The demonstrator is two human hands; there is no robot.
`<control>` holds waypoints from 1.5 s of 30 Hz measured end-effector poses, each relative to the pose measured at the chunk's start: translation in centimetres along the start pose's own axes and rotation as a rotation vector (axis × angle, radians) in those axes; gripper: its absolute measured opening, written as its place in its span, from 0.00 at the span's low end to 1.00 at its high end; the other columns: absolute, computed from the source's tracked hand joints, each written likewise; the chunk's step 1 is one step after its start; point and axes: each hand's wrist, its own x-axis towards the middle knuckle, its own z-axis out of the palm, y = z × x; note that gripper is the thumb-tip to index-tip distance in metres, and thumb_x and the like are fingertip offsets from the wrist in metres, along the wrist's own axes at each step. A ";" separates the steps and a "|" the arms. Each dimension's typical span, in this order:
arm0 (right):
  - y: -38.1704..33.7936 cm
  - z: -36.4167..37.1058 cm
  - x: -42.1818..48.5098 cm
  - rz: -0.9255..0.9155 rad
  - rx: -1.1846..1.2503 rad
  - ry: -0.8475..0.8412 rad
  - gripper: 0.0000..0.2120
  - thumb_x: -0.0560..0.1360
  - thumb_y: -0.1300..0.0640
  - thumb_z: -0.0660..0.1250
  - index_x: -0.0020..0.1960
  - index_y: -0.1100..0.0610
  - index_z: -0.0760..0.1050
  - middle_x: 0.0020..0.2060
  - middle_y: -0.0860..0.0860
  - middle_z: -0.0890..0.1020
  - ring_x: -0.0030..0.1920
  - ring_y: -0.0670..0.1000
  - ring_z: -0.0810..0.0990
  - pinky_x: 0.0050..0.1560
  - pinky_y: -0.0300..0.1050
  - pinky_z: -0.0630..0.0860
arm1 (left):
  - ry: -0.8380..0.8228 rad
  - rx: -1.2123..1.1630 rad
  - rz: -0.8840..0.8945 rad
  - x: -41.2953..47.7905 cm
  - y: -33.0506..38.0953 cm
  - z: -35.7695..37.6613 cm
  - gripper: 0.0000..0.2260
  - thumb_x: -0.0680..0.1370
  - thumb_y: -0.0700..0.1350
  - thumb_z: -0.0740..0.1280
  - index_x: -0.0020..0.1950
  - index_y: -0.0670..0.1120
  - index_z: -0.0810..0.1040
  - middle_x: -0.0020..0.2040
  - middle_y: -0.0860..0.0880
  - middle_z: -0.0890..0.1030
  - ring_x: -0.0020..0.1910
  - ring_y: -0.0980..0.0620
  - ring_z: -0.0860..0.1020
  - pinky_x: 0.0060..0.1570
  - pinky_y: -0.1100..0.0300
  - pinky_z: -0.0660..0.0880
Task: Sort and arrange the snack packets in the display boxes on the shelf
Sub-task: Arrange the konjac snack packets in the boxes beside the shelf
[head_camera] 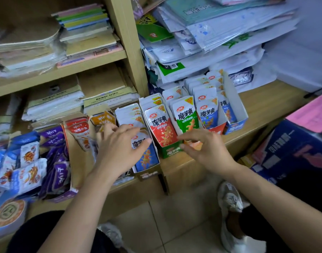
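l hand [120, 143] flat, fingers spread on blue pkt [147, 158] in display box [149, 174] at shelf edge [184, 171]; r hand [205, 147] curled over orange pkt [197, 145], grip unclear.

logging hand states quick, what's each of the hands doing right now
left hand: open, fingers straight, touching the blue packet.
right hand: closed, pinching a small orange packet.
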 end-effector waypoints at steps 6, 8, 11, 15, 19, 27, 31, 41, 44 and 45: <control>4.3 -1.8 0.7 0.093 -0.488 -0.035 0.22 0.69 0.45 0.78 0.61 0.49 0.81 0.61 0.50 0.80 0.62 0.59 0.74 0.62 0.60 0.69 | -0.067 -0.101 0.034 -0.5 0.1 1.8 0.51 0.60 0.85 0.53 0.78 0.61 0.61 0.74 0.64 0.60 0.70 0.46 0.58 0.64 0.42 0.69; 4.8 -1.1 0.1 0.071 -0.534 -0.073 0.15 0.68 0.44 0.78 0.51 0.49 0.84 0.59 0.52 0.80 0.60 0.60 0.76 0.60 0.59 0.67 | -0.077 -0.065 0.051 -0.7 0.3 2.4 0.55 0.56 0.85 0.57 0.79 0.61 0.58 0.76 0.61 0.56 0.71 0.43 0.55 0.67 0.41 0.66; 4.2 -1.3 0.2 0.108 -0.466 -0.052 0.12 0.69 0.44 0.78 0.45 0.51 0.83 0.62 0.53 0.80 0.64 0.60 0.75 0.64 0.59 0.65 | -0.088 -0.001 0.057 -1.0 0.3 2.9 0.60 0.53 0.83 0.61 0.80 0.58 0.54 0.78 0.57 0.53 0.72 0.42 0.52 0.71 0.40 0.61; 2.7 -2.6 3.2 0.062 -0.395 0.031 0.25 0.71 0.49 0.76 0.66 0.50 0.75 0.70 0.50 0.73 0.69 0.59 0.71 0.70 0.62 0.64 | -0.050 -0.073 0.035 -1.1 0.6 3.3 0.59 0.54 0.81 0.65 0.81 0.57 0.56 0.78 0.57 0.54 0.74 0.43 0.51 0.72 0.39 0.60; 2.0 -2.6 5.6 0.026 -0.481 -0.074 0.35 0.74 0.49 0.73 0.77 0.45 0.63 0.74 0.46 0.68 0.70 0.58 0.63 0.68 0.62 0.62 | -0.008 -0.095 0.019 -1.3 0.8 3.6 0.57 0.55 0.82 0.62 0.80 0.57 0.58 0.78 0.58 0.55 0.74 0.44 0.51 0.72 0.40 0.60; 3.1 -2.9 4.4 -0.105 -0.319 0.079 0.07 0.73 0.63 0.74 0.46 0.54 0.78 0.40 0.41 0.77 0.45 0.50 0.74 0.51 0.54 0.73 | 0.350 -0.137 0.034 -0.3 1.9 2.7 0.37 0.69 0.76 0.61 0.70 0.55 0.75 0.63 0.55 0.78 0.64 0.46 0.66 0.58 0.46 0.66; 3.0 -3.3 3.8 -0.076 -0.271 0.080 0.07 0.72 0.62 0.75 0.46 0.55 0.79 0.41 0.41 0.76 0.45 0.51 0.77 0.48 0.51 0.76 | 0.300 -0.321 0.180 2.8 5.2 2.2 0.27 0.76 0.63 0.66 0.72 0.53 0.74 0.65 0.55 0.78 0.65 0.50 0.68 0.64 0.44 0.67; 5.7 -5.9 6.2 0.147 -0.335 0.145 0.34 0.74 0.56 0.75 0.77 0.53 0.65 0.70 0.50 0.73 0.69 0.57 0.65 0.68 0.44 0.61 | 0.207 -0.464 0.228 8.5 7.9 3.6 0.07 0.77 0.45 0.72 0.54 0.48 0.85 0.48 0.52 0.84 0.41 0.55 0.79 0.48 0.53 0.78; 6.7 -6.3 6.8 0.153 -0.363 0.090 0.23 0.75 0.58 0.73 0.68 0.51 0.75 0.55 0.51 0.80 0.59 0.57 0.71 0.60 0.51 0.68 | 0.212 -0.494 0.218 8.0 8.1 3.4 0.05 0.77 0.43 0.73 0.52 0.49 0.85 0.46 0.54 0.84 0.39 0.59 0.79 0.45 0.57 0.79; 6.9 -6.4 6.7 0.118 -0.386 0.087 0.14 0.74 0.60 0.73 0.59 0.52 0.80 0.48 0.52 0.81 0.54 0.57 0.73 0.56 0.51 0.71 | 0.220 -0.494 0.212 7.9 8.2 3.4 0.05 0.77 0.43 0.73 0.52 0.49 0.85 0.46 0.55 0.84 0.40 0.59 0.79 0.46 0.57 0.79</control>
